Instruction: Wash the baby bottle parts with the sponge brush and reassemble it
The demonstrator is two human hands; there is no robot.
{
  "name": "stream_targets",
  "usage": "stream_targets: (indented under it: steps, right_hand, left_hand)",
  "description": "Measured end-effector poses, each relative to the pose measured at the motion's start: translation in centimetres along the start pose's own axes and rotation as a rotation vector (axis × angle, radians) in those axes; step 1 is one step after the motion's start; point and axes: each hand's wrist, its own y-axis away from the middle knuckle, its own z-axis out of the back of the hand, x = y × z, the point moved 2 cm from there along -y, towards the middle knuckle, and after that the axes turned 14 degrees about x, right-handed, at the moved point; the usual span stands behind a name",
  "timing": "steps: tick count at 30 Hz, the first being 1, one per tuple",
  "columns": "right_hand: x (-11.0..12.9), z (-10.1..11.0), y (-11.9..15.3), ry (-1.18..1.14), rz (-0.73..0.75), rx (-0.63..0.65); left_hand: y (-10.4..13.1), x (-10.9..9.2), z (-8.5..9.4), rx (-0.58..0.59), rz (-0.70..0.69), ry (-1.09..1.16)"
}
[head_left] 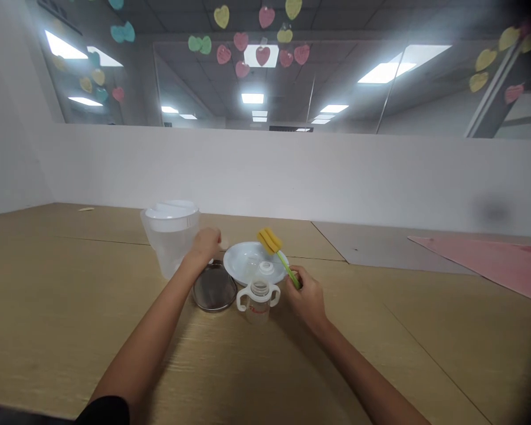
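My right hand (307, 295) is closed on the green handle of a brush with a yellow sponge head (269, 241), held over the right side of a white bowl (233, 264). Inside the bowl lie a white cap-like part (266, 268) and something clear. A clear bottle (259, 310) with two white side handles stands open in front of the bowl. My left hand (207, 243) is beyond a round metal tray (215, 287), beside the pitcher, with its fingers curled; a small pale item shows at its fingertips, too small to name.
A translucent pitcher (172, 239) with a white lid stands left of the tray. Grey sheet (380, 248) and pink sheet (491, 262) lie at the back right. A white wall (269, 171) with windows above bounds the table (358, 366).
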Motion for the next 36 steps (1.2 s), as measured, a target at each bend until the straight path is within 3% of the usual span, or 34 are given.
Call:
stream_targets:
  steps: [5, 9, 13, 19, 25, 29, 36]
  right_hand:
    - [-0.3, 0.0, -0.1, 0.013, -0.004, -0.005]
    - [-0.3, -0.1, -0.1, 0.01, -0.007, 0.014]
    - [-0.2, -0.1, -0.1, 0.015, -0.016, 0.034]
    - [-0.1, -0.1, -0.1, 0.023, -0.01, 0.016]
    - [0.0, -0.2, 0.0, 0.019, 0.007, 0.013]
    - [0.0, -0.1, 0.0, 0.017, 0.0, 0.008]
    - [-0.1, -0.1, -0.1, 0.008, -0.013, 0.016]
  left_hand:
    - [0.2, 0.7, -1.4, 0.377, 0.05, -0.052]
    - [0.0, 0.1, -2.2, 0.46, 0.049, -0.069]
    - [-0.6, 0.1, -2.7, 0.42, 0.034, -0.078]
    - [-0.7, 0.1, -2.7, 0.206, -0.048, -0.065]
    - [-0.1, -4.3, -4.0, 0.114, -0.358, 0.038]
    - [-0.5, -6.3, -5.9, 0.103, -0.445, 0.097]
    - [-1.7, -5.4, -6.6, 0.02, -0.439, 0.185]
